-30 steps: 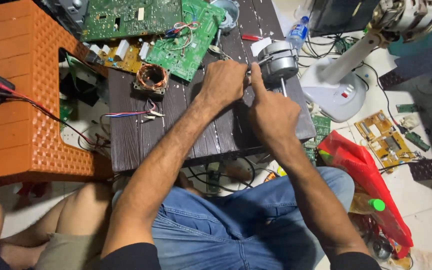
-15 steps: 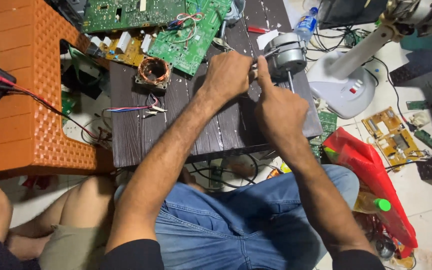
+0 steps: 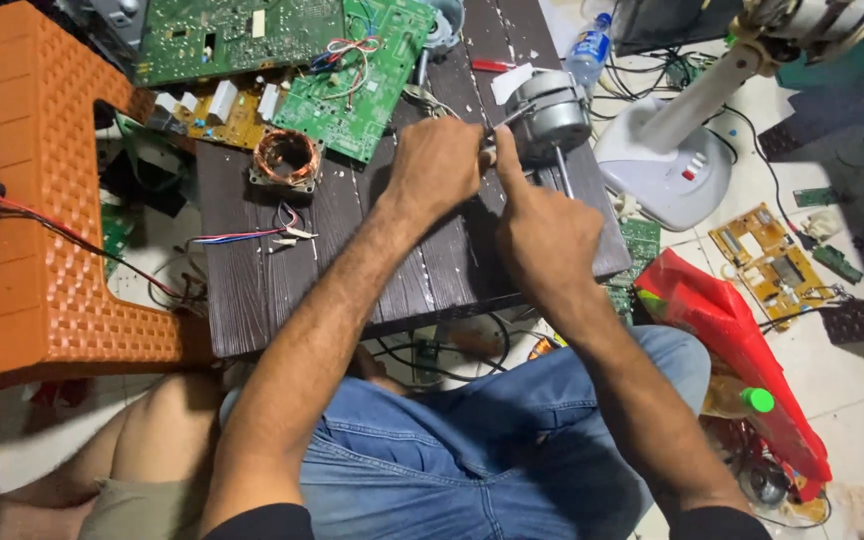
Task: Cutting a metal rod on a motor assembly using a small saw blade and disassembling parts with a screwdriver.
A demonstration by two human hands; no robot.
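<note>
Steadying comes first: the right hand [image 3: 549,240], index finger stretched forward, braces against the grey fan motor [image 3: 550,117] at the dark table's [image 3: 252,300] far right edge. Left hand [image 3: 439,165], closed on a thin metal tool [image 3: 504,120], should probe gently, clear of the shaft.

Motor [image 3: 549,115]: dull grey metal casing, smooth steel shaft, at 1 o'clock.
Table [image 3: 252,290]: dark wood-grain boards, matt, lightly scuffed.
Coil [image 3: 286,158]: bright copper wire, glossy, at 11 o'clock.
Boards [image 3: 357,75]: green laminate, semi-gloss, with white plastic parts.
Stool [image 3: 27,250]: orange moulded plastic, woven-texture surface, at 9 o'clock.
Fan base [image 3: 667,175]: white smooth plastic.
Bag [image 3: 732,340]: red shiny plastic film, at 4 o'clock.
Jeans [image 3: 472,460]: blue denim cloth.
</note>
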